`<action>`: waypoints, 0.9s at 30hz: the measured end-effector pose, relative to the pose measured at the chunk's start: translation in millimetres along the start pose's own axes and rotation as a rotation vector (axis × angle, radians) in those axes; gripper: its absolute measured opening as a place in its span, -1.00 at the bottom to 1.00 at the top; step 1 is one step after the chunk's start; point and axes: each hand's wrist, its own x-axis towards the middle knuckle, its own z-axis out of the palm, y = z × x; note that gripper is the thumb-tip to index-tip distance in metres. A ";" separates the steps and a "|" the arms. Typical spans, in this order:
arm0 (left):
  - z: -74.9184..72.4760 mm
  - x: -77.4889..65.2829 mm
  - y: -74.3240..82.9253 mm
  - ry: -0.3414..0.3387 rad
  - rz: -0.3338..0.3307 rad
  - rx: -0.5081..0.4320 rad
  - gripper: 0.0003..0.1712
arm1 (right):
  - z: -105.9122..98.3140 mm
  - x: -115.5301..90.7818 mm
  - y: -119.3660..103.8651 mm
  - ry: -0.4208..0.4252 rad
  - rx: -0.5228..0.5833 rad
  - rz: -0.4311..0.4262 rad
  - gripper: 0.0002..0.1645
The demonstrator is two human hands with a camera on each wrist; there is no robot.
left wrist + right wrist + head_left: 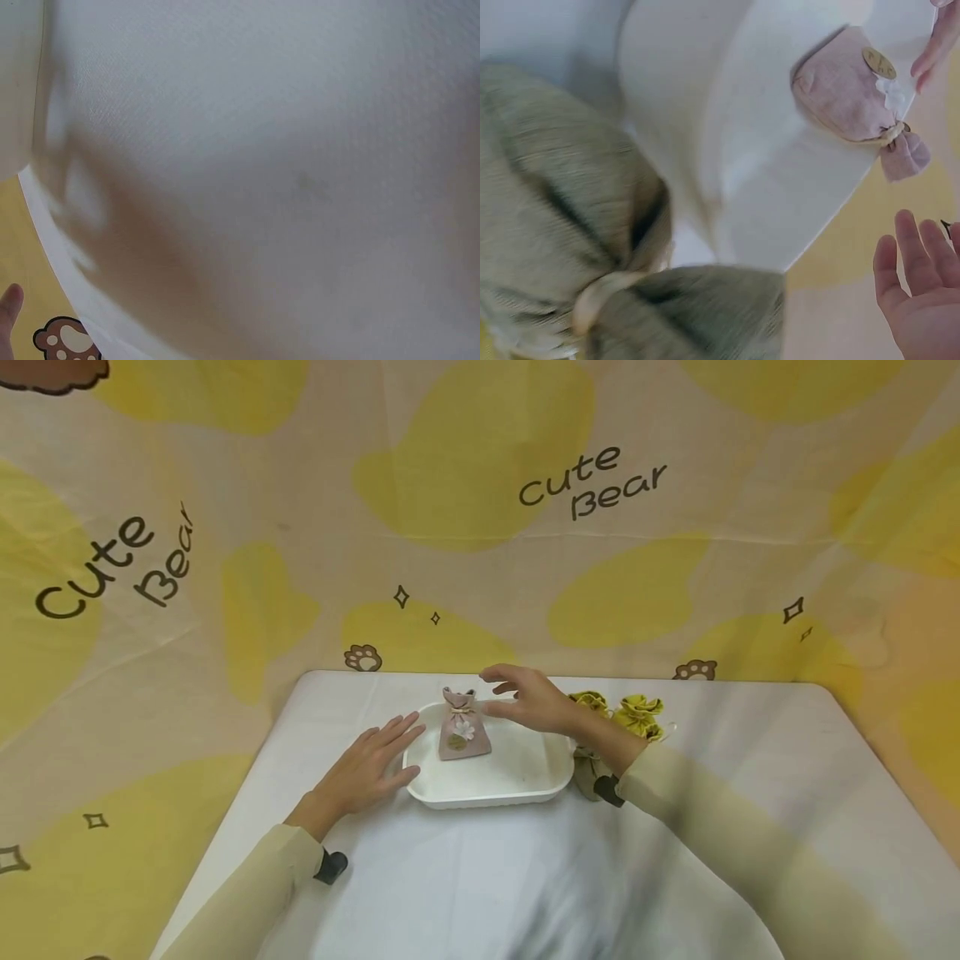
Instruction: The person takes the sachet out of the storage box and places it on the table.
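Note:
A pink drawstring pouch [463, 739] with a white flower and a small round tag lies in the white tray [517, 792], its gathered neck toward the far rim. My left hand [367, 768] is spread at the tray's left rim, fingers straight and holding nothing. Over the tray, just right of the pouch's neck, my right hand [528, 700] hovers with loosely bent fingers and nothing between them. The right wrist view shows the pouch [847, 86] apart from the right hand [926, 307]. Only a fingertip [10, 304] appears in the left wrist view.
Right of the tray, partly behind my right forearm, stand a grey-green pouch [588, 772] and yellow drawstring pouches [637, 717]. The grey-green one [547, 195] looms large in the right wrist view. A white cloth covers the table [420, 877]; a patterned curtain [465, 577] hangs behind.

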 end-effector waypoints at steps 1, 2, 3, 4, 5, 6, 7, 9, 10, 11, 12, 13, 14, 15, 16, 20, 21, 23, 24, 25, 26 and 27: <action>0.2 0.2 -0.2 -0.001 -0.001 0.000 -0.23 | 1.4 2.2 -0.9 -0.005 0.003 0.007 -0.38; 0.3 0.3 -0.4 -0.001 0.000 -0.001 -0.23 | 2.9 4.2 -1.5 -0.007 0.002 0.012 -0.38; 0.5 0.4 -0.6 -0.001 0.000 -0.002 -0.23 | 4.8 6.2 -1.7 -0.009 0.002 0.019 -0.38; 0.7 0.5 -0.9 -0.001 0.001 -0.004 -0.23 | 6.7 7.8 -1.9 -0.010 0.005 0.027 -0.39; 1.0 0.5 -1.2 0.000 0.003 -0.005 -0.23 | 8.7 9.2 -2.2 -0.013 0.006 0.036 -0.38; 1.2 0.4 -1.5 0.002 0.003 -0.005 -0.23 | 10.6 10.3 -2.5 -0.017 0.005 0.045 -0.37; 1.5 0.3 -1.9 0.003 0.002 -0.006 -0.23 | 12.8 11.5 -2.2 -0.023 0.004 0.050 -0.36; 2.1 0.0 -2.5 0.005 0.000 -0.006 -0.23 | 17.0 13.3 -1.7 -0.038 -0.003 0.063 -0.33; 2.6 0.0 -2.8 0.005 -0.001 -0.007 -0.23 | 18.8 14.0 -1.2 -0.043 -0.010 0.067 -0.31; 3.0 0.0 -2.9 0.005 -0.002 -0.008 -0.23 | 20.3 14.6 -0.7 -0.047 -0.017 0.070 -0.30; 3.4 0.1 -3.1 0.004 -0.004 -0.009 -0.23 | 21.8 15.4 -0.1 -0.049 -0.022 0.072 -0.28; 3.6 0.0 -3.3 0.004 -0.005 -0.006 -0.23 | 23.2 16.5 0.2 -0.052 -0.023 0.073 -0.27; 3.7 -0.1 -3.5 0.005 -0.005 -0.006 -0.23 | 24.4 17.4 0.6 -0.053 -0.027 0.078 -0.26; 3.8 -0.1 -3.6 0.005 -0.006 -0.005 -0.23 | 25.3 18.2 0.9 -0.053 -0.031 0.081 -0.26; 3.8 -0.1 -3.6 0.006 -0.004 -0.005 -0.23 | 26.1 19.1 1.4 -0.054 -0.034 0.084 -0.25; 2.9 0.0 -2.6 0.012 -0.001 -0.009 -0.24 | 28.0 22.4 3.1 -0.063 -0.042 0.099 -0.24; 2.5 0.0 -2.2 0.012 0.000 -0.010 -0.24 | 28.4 23.2 3.6 -0.064 -0.041 0.100 -0.24; 1.9 -0.3 -1.5 0.011 -0.002 -0.012 -0.24 | 29.4 24.9 4.7 -0.068 -0.037 0.099 -0.25; 1.7 -0.4 -1.3 0.011 -0.003 -0.013 -0.24 | 30.1 25.8 5.2 -0.070 -0.036 0.099 -0.26; 1.5 -0.7 -1.1 0.010 -0.004 -0.013 -0.24 | 30.9 26.8 5.8 -0.073 -0.031 0.093 -0.27; 1.3 -0.8 -0.9 0.010 -0.004 -0.015 -0.24 | 31.9 27.8 6.3 -0.077 -0.027 0.085 -0.28; 1.0 -0.9 -0.7 0.011 -0.004 -0.016 -0.24 | 32.9 28.8 6.7 -0.080 -0.025 0.079 -0.28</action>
